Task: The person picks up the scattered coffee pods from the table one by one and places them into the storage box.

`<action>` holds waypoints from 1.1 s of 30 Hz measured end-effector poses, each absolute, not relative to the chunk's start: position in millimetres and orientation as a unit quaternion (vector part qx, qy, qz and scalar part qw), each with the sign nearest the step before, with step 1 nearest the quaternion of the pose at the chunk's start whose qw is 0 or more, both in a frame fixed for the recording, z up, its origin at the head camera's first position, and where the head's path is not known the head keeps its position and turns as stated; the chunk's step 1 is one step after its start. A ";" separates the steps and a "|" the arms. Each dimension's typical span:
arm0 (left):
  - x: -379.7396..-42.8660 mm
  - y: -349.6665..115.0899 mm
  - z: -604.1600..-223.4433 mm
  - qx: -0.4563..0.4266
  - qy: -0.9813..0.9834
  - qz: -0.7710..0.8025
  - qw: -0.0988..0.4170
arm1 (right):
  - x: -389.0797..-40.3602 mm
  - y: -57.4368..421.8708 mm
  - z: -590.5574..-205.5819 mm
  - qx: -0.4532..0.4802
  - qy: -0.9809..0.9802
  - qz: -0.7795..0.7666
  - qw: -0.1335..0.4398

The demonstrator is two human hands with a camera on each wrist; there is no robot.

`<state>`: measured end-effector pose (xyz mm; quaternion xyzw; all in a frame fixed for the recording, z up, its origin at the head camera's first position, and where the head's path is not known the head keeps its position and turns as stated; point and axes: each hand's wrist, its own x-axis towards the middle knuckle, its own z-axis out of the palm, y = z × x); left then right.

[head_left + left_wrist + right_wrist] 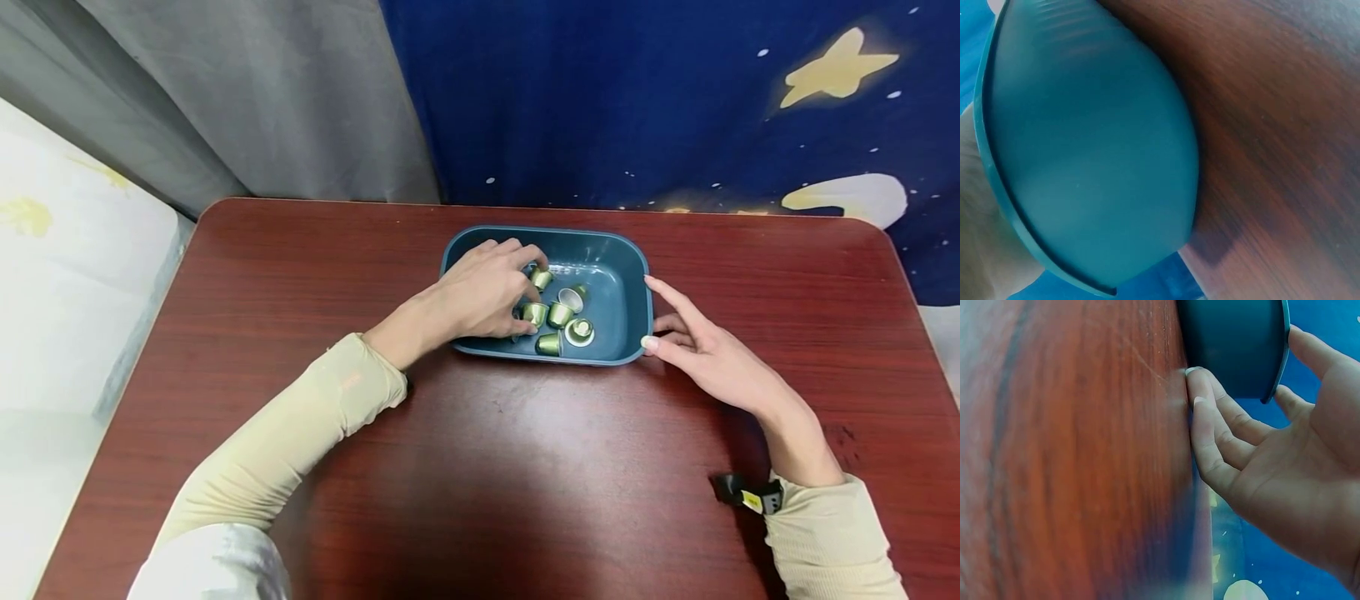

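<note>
A dark teal plastic basin holds several green coffee capsules, lying on their sides or standing. My left hand reaches over the near left rim into it, fingers bent downward. Thumb and index fingertip sit on either side of a green coffee capsule, with another capsule by the farther fingers. In the left wrist view, the basin's outer wall hides most of that hand. My right hand touches the basin's right end with extended index finger and thumb; its other fingers bend below the rim.
The basin stands near the far edge of a reddish-brown wooden table. Behind the table hang a grey curtain and a blue one with stars. A dark strap with a yellow label is on the right wrist.
</note>
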<state>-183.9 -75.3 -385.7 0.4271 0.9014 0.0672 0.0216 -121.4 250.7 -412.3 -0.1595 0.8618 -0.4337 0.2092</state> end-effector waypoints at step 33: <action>-178.1 -79.9 -389.8 0.432 0.901 0.036 0.019 | -120.5 249.0 -413.5 -0.159 0.865 -0.429 0.205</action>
